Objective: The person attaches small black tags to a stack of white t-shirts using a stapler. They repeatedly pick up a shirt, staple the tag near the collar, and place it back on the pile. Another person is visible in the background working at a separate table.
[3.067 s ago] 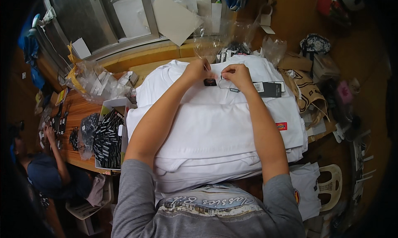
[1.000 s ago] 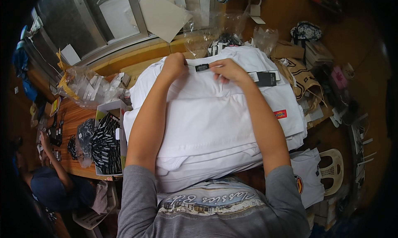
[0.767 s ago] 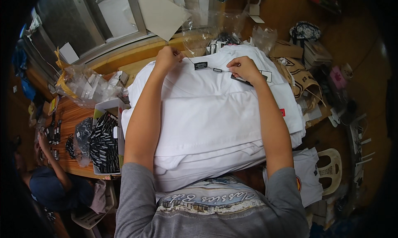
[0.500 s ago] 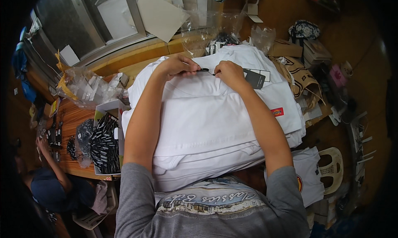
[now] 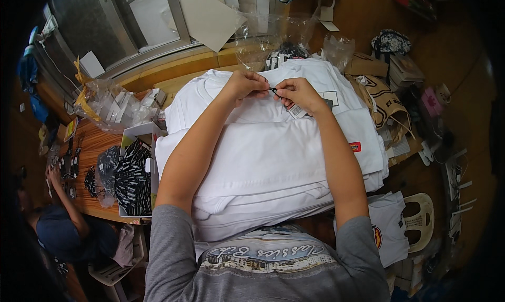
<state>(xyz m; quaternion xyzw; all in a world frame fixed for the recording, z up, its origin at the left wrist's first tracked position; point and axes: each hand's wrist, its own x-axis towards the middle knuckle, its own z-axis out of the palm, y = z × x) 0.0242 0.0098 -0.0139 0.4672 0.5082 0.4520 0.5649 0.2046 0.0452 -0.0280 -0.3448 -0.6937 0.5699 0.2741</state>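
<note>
Above the far part of a stack of folded white T-shirts (image 5: pixel 263 160), my two hands meet at a small black hang-tag cord (image 5: pixel 273 90). My left hand (image 5: pixel 247 87) pinches one end of it, and my right hand (image 5: pixel 295 94) pinches it close by. The fingers hide how the ends meet. Beneath my right hand hangs a hang tag (image 5: pixel 296 111) with a white printed face, and a dark tag (image 5: pixel 330 98) shows beyond the wrist. A small red label (image 5: pixel 355 146) sits on the top shirt, right of my right forearm.
To the left stands a box of black tag cords (image 5: pixel 134 181) beside a clear bag of white tags (image 5: pixel 108 110). A co-worker (image 5: pixel 73 228) sits at the wooden table's far left. A plastic chair (image 5: pixel 419 220) with a white shirt (image 5: pixel 386 223) is at the right.
My hands have come together, the left moving right, and the cord between them is now mostly covered by fingers. The hang tag has swung down under my right hand, showing a white face.
</note>
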